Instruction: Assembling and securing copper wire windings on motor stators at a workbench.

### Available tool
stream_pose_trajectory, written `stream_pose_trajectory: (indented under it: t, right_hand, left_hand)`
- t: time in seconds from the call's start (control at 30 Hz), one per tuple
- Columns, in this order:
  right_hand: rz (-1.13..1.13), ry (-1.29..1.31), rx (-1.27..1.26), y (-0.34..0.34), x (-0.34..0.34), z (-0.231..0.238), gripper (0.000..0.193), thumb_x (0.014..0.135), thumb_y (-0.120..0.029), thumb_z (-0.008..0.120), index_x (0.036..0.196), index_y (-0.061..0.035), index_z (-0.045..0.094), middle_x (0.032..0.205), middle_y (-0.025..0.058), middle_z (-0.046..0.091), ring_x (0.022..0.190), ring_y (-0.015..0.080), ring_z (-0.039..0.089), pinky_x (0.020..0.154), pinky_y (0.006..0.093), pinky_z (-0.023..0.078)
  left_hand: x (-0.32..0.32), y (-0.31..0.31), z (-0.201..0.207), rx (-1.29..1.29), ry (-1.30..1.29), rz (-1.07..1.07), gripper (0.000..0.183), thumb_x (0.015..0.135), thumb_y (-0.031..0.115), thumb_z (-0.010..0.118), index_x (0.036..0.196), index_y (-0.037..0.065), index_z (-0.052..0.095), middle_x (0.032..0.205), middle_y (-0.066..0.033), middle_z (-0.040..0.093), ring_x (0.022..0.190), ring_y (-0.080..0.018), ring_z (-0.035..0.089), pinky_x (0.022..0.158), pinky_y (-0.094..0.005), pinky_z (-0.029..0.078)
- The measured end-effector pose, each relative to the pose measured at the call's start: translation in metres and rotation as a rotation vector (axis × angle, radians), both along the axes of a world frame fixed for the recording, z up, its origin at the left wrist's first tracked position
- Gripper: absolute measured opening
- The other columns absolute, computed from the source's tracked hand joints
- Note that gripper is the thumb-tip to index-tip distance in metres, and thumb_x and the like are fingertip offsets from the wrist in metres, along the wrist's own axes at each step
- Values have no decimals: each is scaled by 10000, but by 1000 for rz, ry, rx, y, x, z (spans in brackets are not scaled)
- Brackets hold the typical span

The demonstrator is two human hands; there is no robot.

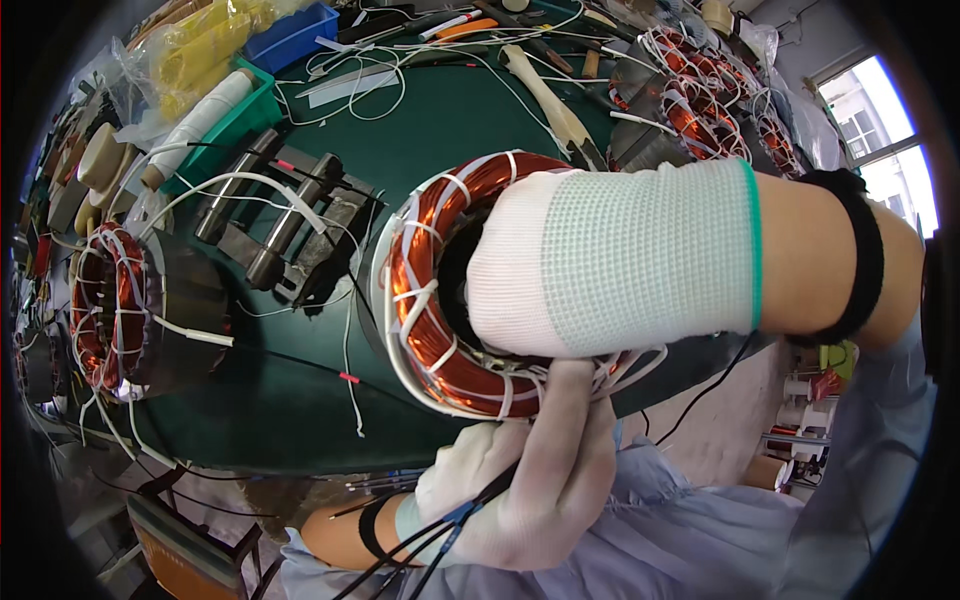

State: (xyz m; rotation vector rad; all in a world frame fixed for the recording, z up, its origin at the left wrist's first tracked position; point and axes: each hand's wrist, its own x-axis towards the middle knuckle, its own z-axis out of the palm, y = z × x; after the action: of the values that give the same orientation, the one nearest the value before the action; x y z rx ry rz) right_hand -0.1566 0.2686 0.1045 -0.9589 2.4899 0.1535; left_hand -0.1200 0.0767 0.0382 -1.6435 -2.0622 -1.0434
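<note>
Gloved right hand (560, 262) at copper-wound stator (422, 300), white roll (205, 122) in green bin (264, 110)

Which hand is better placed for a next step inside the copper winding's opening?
Probably the right hand: it covers much of the opening and seems to reach in, though its fingers are hidden. The left hand sits lower, at the winding's near outer edge.

The right of the hands (530, 265) hides its own fingers and part of the copper-wound ring (422, 268).
</note>
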Motion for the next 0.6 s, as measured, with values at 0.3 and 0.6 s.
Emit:
stream_pose_trajectory:
  t: [0.3, 0.6]
  right_hand:
    - [-81, 176, -140, 9, 14, 22, 149, 793, -175, 699, 855, -42, 668, 806, 93, 627, 758, 280, 678, 644, 373, 549]
    - [-318, -393, 38, -23, -30, 59, 188, 890, -202, 649, 873, -22, 703, 848, 102, 685, 768, 277, 669, 682, 360, 554]
  left_hand:
    - [-7, 2, -16, 101, 163, 41, 141, 740, -30, 738, 881, -36, 736, 989, -238, 714, 749, -220, 723, 590, -263, 590]
    - [-6, 1, -26, 227, 293, 127, 150, 819, 113, 650, 919, 21, 715, 1063, -217, 727, 524, -77, 476, 455, -207, 395]
